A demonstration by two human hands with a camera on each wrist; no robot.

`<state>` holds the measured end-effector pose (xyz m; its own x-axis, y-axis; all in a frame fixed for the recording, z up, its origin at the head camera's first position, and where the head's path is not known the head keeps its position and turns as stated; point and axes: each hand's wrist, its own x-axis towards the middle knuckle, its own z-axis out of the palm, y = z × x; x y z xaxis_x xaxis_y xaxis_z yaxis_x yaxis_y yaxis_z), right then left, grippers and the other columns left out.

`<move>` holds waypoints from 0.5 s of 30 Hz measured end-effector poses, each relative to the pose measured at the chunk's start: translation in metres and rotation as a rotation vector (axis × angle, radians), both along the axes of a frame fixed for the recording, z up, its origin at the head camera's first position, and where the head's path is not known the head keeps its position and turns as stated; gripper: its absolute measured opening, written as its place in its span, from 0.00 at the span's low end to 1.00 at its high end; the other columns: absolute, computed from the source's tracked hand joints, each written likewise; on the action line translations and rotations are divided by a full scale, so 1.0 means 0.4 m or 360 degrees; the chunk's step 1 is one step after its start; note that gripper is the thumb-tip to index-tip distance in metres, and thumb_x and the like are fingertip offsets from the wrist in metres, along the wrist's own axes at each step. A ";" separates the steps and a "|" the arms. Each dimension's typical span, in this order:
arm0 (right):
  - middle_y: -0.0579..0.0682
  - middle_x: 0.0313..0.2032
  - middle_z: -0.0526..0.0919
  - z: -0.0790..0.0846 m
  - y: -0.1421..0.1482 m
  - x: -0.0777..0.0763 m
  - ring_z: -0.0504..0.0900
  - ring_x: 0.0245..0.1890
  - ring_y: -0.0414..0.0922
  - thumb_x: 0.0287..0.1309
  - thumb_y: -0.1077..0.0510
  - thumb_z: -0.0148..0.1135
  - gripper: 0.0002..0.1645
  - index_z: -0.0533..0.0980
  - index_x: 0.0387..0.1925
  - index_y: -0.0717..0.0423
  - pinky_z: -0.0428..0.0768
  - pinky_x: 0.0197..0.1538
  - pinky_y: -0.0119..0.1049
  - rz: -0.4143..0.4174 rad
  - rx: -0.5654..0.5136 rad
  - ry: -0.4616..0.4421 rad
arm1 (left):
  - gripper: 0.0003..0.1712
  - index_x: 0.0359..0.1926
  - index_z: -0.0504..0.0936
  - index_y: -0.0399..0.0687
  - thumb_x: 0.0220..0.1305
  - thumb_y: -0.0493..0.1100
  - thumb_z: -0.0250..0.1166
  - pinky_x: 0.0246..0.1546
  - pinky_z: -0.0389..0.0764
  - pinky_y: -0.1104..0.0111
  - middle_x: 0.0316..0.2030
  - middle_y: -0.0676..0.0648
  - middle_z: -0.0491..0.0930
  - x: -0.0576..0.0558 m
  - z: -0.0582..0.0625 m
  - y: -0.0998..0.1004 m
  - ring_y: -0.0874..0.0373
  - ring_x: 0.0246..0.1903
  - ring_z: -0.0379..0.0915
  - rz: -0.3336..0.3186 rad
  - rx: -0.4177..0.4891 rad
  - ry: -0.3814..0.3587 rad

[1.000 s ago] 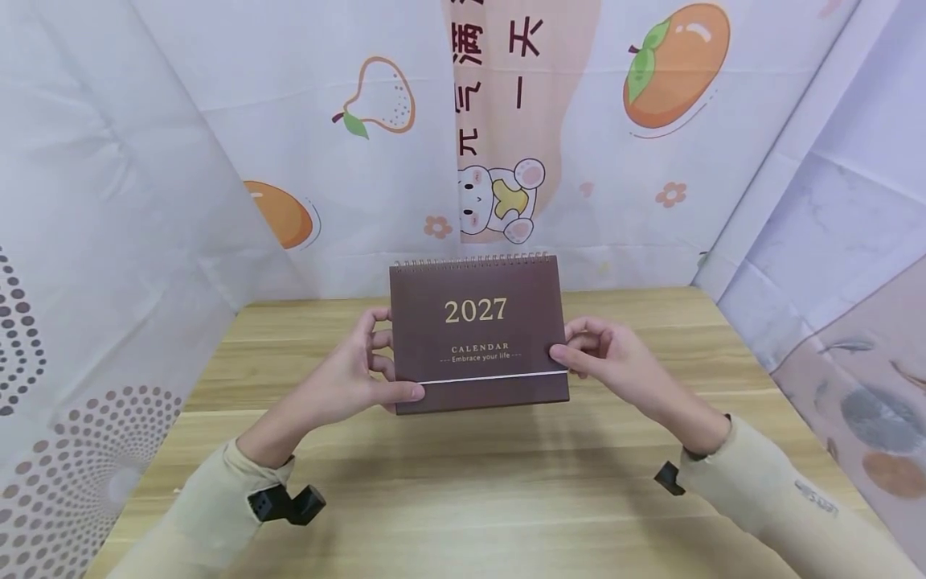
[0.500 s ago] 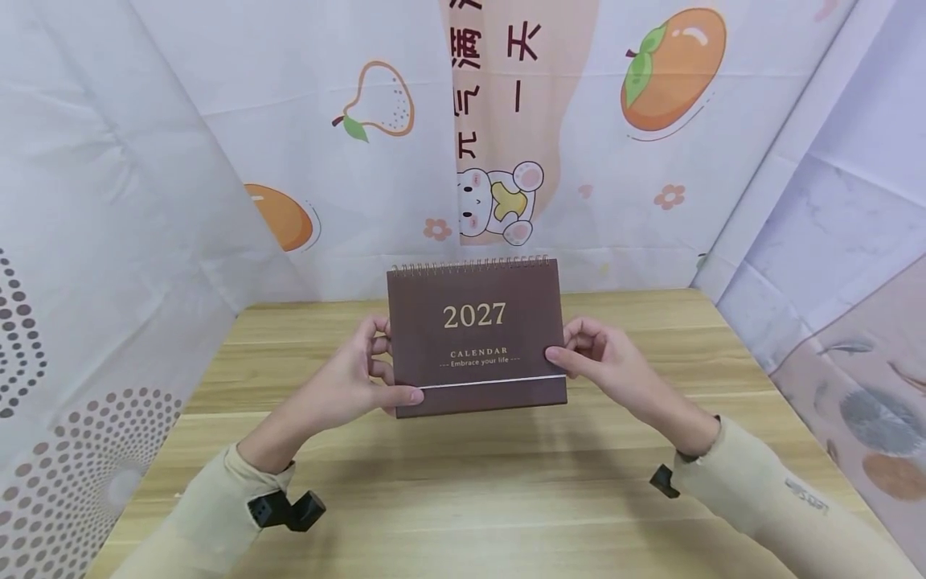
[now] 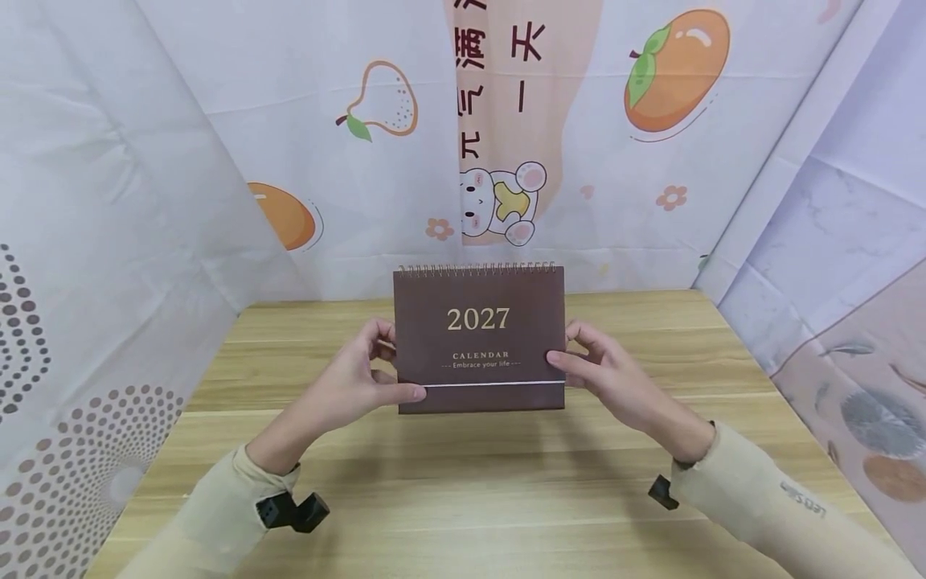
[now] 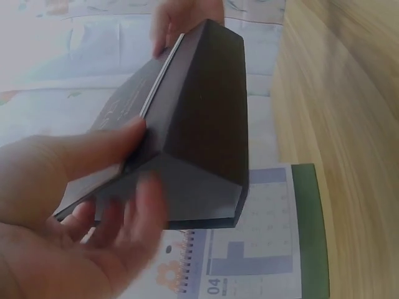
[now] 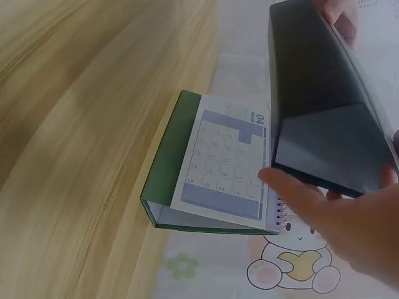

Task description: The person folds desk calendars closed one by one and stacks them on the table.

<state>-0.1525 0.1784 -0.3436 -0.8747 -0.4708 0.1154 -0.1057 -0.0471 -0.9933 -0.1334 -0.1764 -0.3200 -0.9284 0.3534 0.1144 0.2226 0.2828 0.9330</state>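
Observation:
A dark brown desk calendar (image 3: pixel 481 338), marked 2027 in gold with a wire binding along its top, is held up over the table by both hands. My left hand (image 3: pixel 362 382) grips its lower left side, thumb on the front and fingers round the edge. At the right side my right hand (image 3: pixel 608 370) holds it between thumb and curled fingers. Both wrist views show the folded stand's underside and open end. Behind it, hidden in the head view, a green desk calendar (image 5: pixel 224 168) with a page numbered 04 stands on the table.
The wooden table (image 3: pixel 463 498) runs back to a white fabric curtain (image 3: pixel 304 121) printed with fruit and a cartoon bear. More fabric hangs on both sides. A black wrist camera (image 3: pixel 292 511) sits on the left sleeve.
The brown calendar has come down slightly and its tilt has levelled out. Both hands keep their hold and move with it, the right hand sinking a little.

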 end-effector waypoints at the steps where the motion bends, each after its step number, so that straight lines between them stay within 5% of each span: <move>1: 0.54 0.54 0.75 -0.001 -0.001 0.000 0.84 0.48 0.48 0.71 0.62 0.59 0.05 0.70 0.42 0.56 0.82 0.53 0.45 -0.0011 0.0007 -0.0007 | 0.36 0.52 0.66 0.38 0.48 0.30 0.80 0.41 0.85 0.58 0.50 0.40 0.70 0.000 -0.004 0.000 0.46 0.47 0.75 0.0010 -0.0022 0.0052; 6: 0.52 0.53 0.76 -0.004 -0.001 0.000 0.85 0.46 0.47 0.71 0.62 0.60 0.04 0.72 0.41 0.53 0.83 0.52 0.45 -0.0071 0.0038 -0.0026 | 0.38 0.58 0.63 0.42 0.53 0.31 0.78 0.55 0.79 0.51 0.60 0.41 0.63 -0.001 -0.015 0.001 0.43 0.60 0.68 0.0008 -0.0048 0.0172; 11: 0.50 0.51 0.76 -0.002 0.001 0.000 0.84 0.45 0.43 0.71 0.60 0.61 0.05 0.73 0.42 0.53 0.83 0.50 0.43 -0.0143 0.0082 -0.0030 | 0.41 0.62 0.56 0.47 0.58 0.32 0.75 0.48 0.83 0.54 0.60 0.39 0.65 0.002 -0.017 0.007 0.41 0.56 0.73 -0.0108 0.0056 0.0070; 15: 0.48 0.47 0.76 -0.002 0.006 0.002 0.81 0.41 0.41 0.69 0.58 0.64 0.06 0.74 0.42 0.52 0.84 0.48 0.42 -0.0225 0.0141 -0.0038 | 0.42 0.63 0.55 0.49 0.58 0.33 0.76 0.42 0.85 0.55 0.56 0.38 0.70 0.003 -0.019 0.013 0.44 0.50 0.77 -0.0089 0.0047 0.0048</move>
<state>-0.1515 0.1807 -0.3445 -0.9350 -0.3502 0.0571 -0.0813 0.0547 -0.9952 -0.1321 -0.1711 -0.3276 -0.9033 0.4007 0.1530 0.2653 0.2417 0.9334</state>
